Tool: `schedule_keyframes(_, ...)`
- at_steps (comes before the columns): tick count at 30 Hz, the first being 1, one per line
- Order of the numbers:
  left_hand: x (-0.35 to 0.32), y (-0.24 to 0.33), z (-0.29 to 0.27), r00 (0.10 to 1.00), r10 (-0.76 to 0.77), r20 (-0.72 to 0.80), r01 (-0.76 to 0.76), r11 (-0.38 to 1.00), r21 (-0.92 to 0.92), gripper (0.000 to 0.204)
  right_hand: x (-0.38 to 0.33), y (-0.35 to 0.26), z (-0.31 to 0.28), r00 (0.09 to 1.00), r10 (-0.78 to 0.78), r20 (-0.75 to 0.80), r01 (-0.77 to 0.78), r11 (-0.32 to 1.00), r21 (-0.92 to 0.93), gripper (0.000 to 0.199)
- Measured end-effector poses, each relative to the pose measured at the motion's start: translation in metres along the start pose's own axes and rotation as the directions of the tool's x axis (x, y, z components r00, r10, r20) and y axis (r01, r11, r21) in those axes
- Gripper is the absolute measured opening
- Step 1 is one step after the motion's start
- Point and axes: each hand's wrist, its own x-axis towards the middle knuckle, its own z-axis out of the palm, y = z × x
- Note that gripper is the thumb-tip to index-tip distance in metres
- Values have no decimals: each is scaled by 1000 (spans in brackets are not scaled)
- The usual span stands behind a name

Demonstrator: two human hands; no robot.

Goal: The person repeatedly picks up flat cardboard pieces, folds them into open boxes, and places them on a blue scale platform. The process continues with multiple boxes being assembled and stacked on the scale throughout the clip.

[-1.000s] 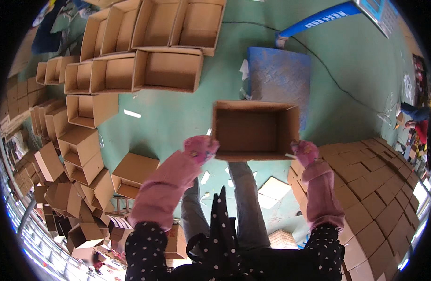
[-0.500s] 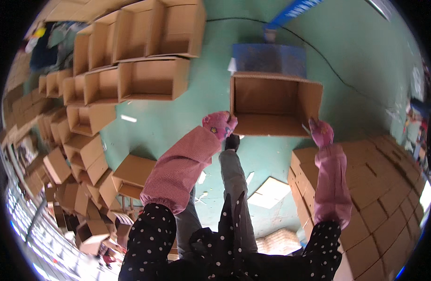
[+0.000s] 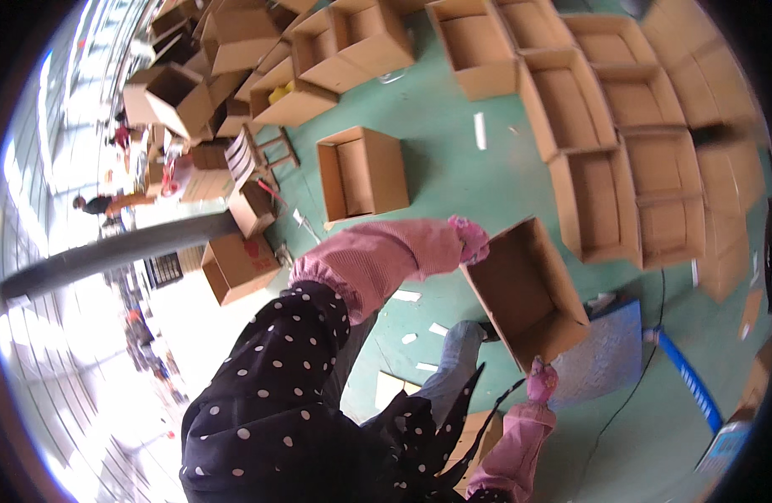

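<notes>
An open brown cardboard box [image 3: 527, 293] hangs tilted in front of me, its opening facing up toward me. My left hand [image 3: 470, 241], in a pink flowered glove, is closed on the box's upper left edge. Lower down, my right hand [image 3: 540, 381] in a matching glove is closed on the rim at the opposite end. Pink sleeve covers run over both forearms. The inside of the box shows bare cardboard. Just beyond the box, partly hidden by it, lies a blue platform [image 3: 608, 352] with a blue post [image 3: 689, 381].
Open boxes stand in rows [image 3: 574, 101] at the upper right. A single open box [image 3: 369, 176] is on the green floor to the left, near a small wooden stool [image 3: 275, 151]. More boxes are heaped at the upper left. A black cable [image 3: 629, 394] crosses the floor; paper scraps lie about.
My view has swung to the left, so the box rows now appear on the right. Both hands keep hold of the box, which is now turned at a slant.
</notes>
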Motion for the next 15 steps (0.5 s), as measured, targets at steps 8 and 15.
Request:
schedule_keyframes(8,-52,-147,-95,941,-122,-317,42,968,-248,21,85,-191,-54,974,-181,-139,157,974,-164,51)
schedule_keyframes(15,-114,-271,-78,726,-541,-425,196,755,-626,23,156,-403,-69,761,-634,-137,456,673,-583,42)
